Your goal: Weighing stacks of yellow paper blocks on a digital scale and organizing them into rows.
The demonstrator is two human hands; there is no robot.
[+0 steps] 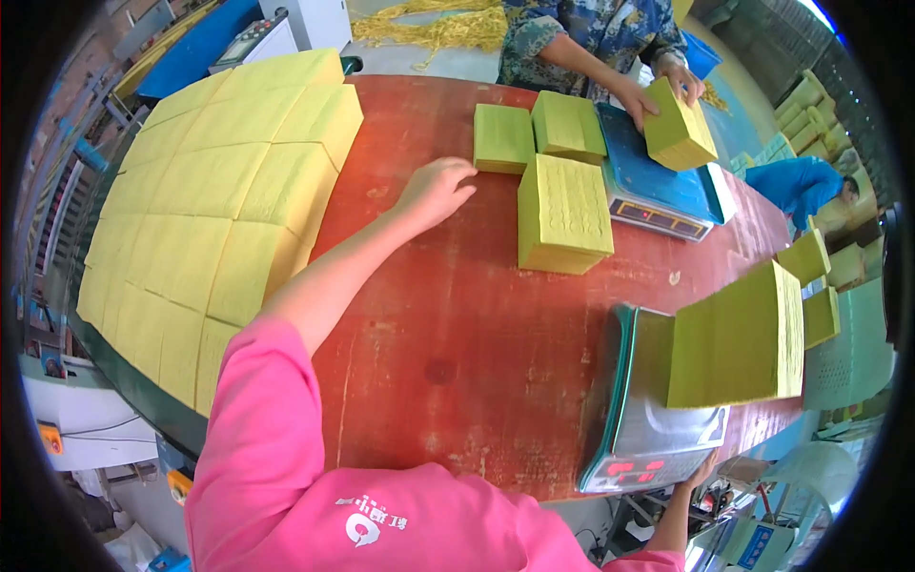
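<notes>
My left hand (440,194) reaches across the red table, fingers apart and holding nothing. Its fingertips are beside a short stack of yellow paper (503,132); I cannot tell if they touch it. Two more yellow stacks stand close by, one behind (569,124) and a taller one (564,212) nearer me. At the lower right, a large yellow paper block (729,343) sits on a silver scale (667,439) with a lit red display. My right hand (703,471) is low at that scale's near right corner, its fingers mostly hidden.
Rows of yellow paper blocks (191,200) cover the left of the red table (429,381). Opposite, a co-worker's hands (653,91) hold a yellow block (679,124) on a blue scale (658,186). Another person in blue (796,186) bends at the far right.
</notes>
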